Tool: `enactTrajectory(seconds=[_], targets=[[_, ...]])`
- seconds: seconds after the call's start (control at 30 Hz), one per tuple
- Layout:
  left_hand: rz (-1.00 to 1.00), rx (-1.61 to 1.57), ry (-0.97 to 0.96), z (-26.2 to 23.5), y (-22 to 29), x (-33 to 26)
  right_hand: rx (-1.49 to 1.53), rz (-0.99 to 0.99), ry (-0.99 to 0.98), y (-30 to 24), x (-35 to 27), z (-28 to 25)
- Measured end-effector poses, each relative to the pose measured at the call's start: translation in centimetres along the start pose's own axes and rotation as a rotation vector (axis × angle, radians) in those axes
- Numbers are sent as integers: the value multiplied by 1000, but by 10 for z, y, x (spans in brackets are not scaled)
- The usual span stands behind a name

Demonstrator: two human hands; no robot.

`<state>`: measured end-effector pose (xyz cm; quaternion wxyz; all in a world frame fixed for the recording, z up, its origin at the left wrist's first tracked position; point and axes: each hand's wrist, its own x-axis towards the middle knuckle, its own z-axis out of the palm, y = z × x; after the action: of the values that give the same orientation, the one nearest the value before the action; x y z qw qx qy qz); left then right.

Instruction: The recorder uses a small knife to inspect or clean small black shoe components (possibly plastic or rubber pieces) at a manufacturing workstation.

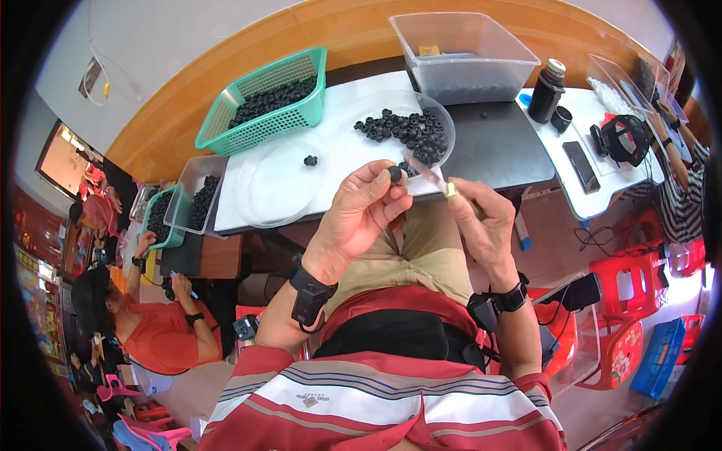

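One small black ring-shaped part [394, 174] sits pinched between the thumb and fingertips of the left hand [359, 214], raised above the lap at the near edge of the white table [342, 154]. The right hand [481, 225] grips one slender tool [430, 174] with a yellowish collar, fingers curled closed around its handle, its tip pointing up and left to just beside the held part. Both forearms enter from the lower edge, each with one dark wrist-worn device, and the two hands meet close together at the picture's centre. Just beyond the hands lies one clear round dish [444, 124] holding a heap of like black parts, too many to count. To its left rests one second clear round dish [259, 188] with a single black part [310, 160] on it. Farther back stand one green basket [226, 124] filled with black parts and one clear rectangular bin [481, 71]. At the table's left end are one more clear bin [183, 197] and one more green basket [150, 203], both holding black parts. One person in an orange shirt [162, 334] sits well apart at lower left.
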<state>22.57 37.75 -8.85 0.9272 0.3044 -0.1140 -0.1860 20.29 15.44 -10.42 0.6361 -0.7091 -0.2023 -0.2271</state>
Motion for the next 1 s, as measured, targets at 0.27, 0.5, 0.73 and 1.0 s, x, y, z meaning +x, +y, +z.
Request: enactTrajectory(seconds=[0.27, 0.5, 0.73, 1.0], targets=[[-20, 34, -20, 3, 0, -2, -148, -44, -21, 2, 2, 0], [102, 458, 155, 5, 29, -12, -74, 36, 58, 11, 3, -7], [286, 1551, 388, -39, 82, -7, -50, 160, 85, 26, 1, -19], [161, 1969, 518, -58, 106, 1, -86, 209, 78, 31, -5, -21]])
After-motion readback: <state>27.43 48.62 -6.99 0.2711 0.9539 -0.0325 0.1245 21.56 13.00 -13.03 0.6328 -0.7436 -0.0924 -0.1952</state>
